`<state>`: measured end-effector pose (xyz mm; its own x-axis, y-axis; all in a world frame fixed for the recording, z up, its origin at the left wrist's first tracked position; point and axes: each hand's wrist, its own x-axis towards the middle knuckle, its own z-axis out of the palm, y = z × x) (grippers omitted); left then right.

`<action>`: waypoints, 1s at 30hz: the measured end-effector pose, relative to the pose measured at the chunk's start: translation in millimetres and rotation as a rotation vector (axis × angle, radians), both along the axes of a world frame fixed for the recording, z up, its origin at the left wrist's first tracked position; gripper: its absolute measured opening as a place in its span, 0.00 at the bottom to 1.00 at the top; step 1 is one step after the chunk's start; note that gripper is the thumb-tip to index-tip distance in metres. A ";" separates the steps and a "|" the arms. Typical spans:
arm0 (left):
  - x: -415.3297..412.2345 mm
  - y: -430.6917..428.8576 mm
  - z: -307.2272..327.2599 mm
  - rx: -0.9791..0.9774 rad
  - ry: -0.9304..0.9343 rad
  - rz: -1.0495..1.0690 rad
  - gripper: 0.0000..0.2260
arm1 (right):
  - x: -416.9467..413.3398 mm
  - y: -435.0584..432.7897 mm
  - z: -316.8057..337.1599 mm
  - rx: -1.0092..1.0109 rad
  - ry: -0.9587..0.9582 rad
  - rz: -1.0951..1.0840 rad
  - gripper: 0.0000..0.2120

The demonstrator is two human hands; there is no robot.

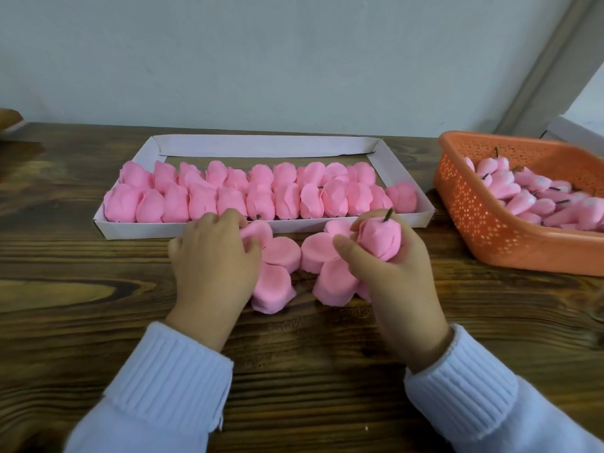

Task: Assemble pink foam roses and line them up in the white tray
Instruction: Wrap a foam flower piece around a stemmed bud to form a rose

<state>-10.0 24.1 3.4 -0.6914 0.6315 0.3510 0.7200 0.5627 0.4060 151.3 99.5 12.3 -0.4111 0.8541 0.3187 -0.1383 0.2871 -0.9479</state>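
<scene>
Right hand: the right hand (392,273) gripped a rose bud (380,238) with its stem (389,214) pointing up, just above the right petal stack (330,273).
Left hand: the left hand (214,256) curled its fingers over the far lobe of the left petal stack (277,256), apparently pinching the top layer.
Task's things: finished roses (228,194) lay in two rows in the white tray (294,227), just beyond both hands. Spare buds (523,197) filled the orange basket (490,243) to the right.
Doing it well: one layer probably needed peeling off alone, then centring under the bud. A light grip seemed wise, since the foam looked easy to crease.
Hard to tell: the left fingertips were hidden, so the number of layers pinched could not be told. The right hand covered part of the right petal stack, and the basket was cut off at the frame edge.
</scene>
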 end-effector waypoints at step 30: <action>1.0 5.2 -1.6 0.021 0.042 0.004 0.11 | -1.2 1.5 -5.1 0.028 -0.036 0.038 0.06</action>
